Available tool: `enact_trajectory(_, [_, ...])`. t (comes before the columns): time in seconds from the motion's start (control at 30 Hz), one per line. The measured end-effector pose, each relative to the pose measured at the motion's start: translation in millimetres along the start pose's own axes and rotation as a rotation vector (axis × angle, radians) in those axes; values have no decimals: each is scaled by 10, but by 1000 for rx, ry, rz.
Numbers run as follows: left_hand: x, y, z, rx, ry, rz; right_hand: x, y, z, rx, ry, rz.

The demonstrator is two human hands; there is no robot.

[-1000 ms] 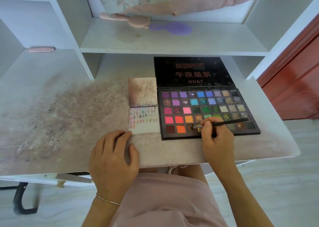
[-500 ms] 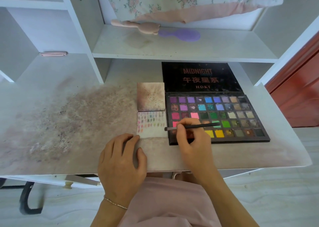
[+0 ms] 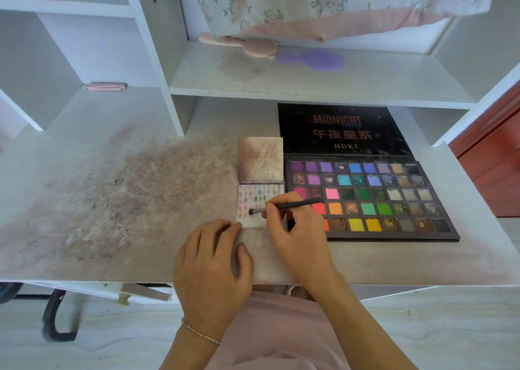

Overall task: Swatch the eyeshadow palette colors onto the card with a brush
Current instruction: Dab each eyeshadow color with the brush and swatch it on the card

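Between the right hand's (image 3: 298, 237) pinching fingers (image 3: 274, 205) sits the brush (image 3: 287, 206), its handle slanting back over the palette (image 3: 368, 198) and its dark tip down at the card (image 3: 253, 209), low on its left side, beneath the rows of swatches already there. That's a pencil-style hold, likely for small, controlled dabs. Just left of those fingers, the left hand (image 3: 211, 268) lies flat on the bench (image 3: 112, 200), fingers loosely together, tips touching the card's near corner, probably to stop it sliding under the stroke. The palette lies open just right of the card, lid laid back, so each reload is a short reach.
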State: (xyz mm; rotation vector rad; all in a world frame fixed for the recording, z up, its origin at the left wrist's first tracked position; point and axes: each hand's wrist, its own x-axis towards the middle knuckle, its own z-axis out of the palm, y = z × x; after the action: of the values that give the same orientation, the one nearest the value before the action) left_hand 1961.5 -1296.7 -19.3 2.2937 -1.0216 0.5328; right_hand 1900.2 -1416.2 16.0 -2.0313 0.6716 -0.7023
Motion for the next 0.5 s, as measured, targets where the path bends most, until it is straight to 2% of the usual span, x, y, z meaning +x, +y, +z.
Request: enact_trajectory(0.5, [0, 9, -4, 1, -9, -6, 1, 25, 14, 0, -24, 30])
